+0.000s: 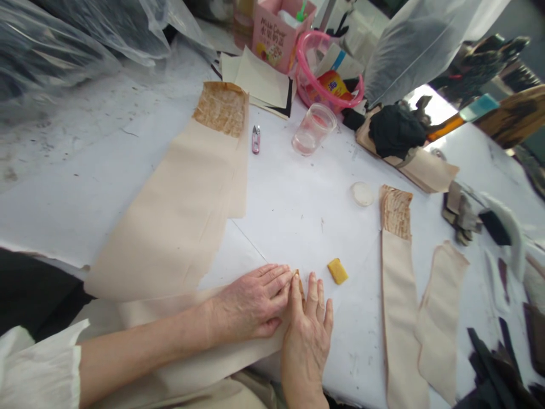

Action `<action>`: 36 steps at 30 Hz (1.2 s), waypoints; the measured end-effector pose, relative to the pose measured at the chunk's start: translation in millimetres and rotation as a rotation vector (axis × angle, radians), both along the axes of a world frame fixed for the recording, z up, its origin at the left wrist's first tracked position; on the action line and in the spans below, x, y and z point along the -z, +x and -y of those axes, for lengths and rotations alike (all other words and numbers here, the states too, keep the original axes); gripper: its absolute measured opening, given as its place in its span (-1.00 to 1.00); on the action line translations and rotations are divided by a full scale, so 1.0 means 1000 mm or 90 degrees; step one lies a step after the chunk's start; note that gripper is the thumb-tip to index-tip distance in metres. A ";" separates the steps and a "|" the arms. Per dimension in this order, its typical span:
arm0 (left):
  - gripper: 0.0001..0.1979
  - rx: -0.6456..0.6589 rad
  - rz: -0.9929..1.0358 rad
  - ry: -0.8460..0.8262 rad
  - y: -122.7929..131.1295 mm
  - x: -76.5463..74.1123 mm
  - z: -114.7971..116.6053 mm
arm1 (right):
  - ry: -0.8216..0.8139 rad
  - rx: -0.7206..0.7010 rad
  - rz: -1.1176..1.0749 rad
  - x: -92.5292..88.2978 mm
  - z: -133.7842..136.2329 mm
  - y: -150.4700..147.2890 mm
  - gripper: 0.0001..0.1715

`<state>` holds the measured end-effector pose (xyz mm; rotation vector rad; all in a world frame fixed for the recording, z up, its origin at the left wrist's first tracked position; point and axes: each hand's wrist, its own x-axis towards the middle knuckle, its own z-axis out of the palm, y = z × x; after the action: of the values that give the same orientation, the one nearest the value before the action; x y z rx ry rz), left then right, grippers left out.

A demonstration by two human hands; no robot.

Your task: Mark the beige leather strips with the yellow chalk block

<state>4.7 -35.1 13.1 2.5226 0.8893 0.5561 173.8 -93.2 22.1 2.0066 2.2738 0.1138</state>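
A beige piece (204, 366) lies at the table's near edge, beneath the left forearm and both hands, with its narrow brown-coated end (302, 287) showing at the fingertips. The left hand (261, 298) has its fingers held together and bent down, the thumb tucked under; whether it pinches the piece I cannot tell. The right hand (309, 324) is laid palm down with fingers spread, its index fingertip pressing beside the brown end, which shows between the index and middle fingers. The main length of the piece runs back to the left, under the left forearm.

Just right of the right hand sits a yellow block (338, 271). Left of the hands is a fanned stack of beige pieces (170, 199), brown at its far end; to the right lie a long beige strip (400, 307), also brown-ended, and a shorter beige piece (445, 318).

Farther out on the white table (276, 204) are small snips (256, 140), a round white lid (362, 193) and a tilted clear cup (313, 130), whose contents are unclear. Behind it, a pink basket (303, 79) holds a red-and-yellow packet (334, 85), and a pink box (276, 40) holds something white and a green item (302, 11).
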 end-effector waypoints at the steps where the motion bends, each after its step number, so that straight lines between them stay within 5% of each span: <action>1: -0.45 0.000 0.002 0.003 0.000 0.000 0.000 | 0.007 -0.007 -0.004 0.002 0.003 0.001 -0.38; 11: -0.48 -0.013 0.011 0.007 0.001 0.002 0.000 | -0.018 0.024 -0.018 -0.004 -0.013 -0.002 -0.41; 18: -0.52 -0.013 0.002 0.010 0.001 0.001 0.000 | 0.016 -0.019 -0.024 0.006 0.008 0.010 -0.39; 26: -0.50 -0.033 0.033 0.008 0.003 0.000 -0.001 | -0.007 0.022 -0.026 0.003 -0.024 -0.010 -0.40; 36: -0.48 -0.040 0.019 0.013 0.002 0.002 -0.002 | 0.031 -0.043 -0.044 0.003 -0.003 0.001 -0.42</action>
<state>7.0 -33.5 11.0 2.5043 0.9593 0.6241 175.1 -89.8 18.9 1.9868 2.4039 0.1076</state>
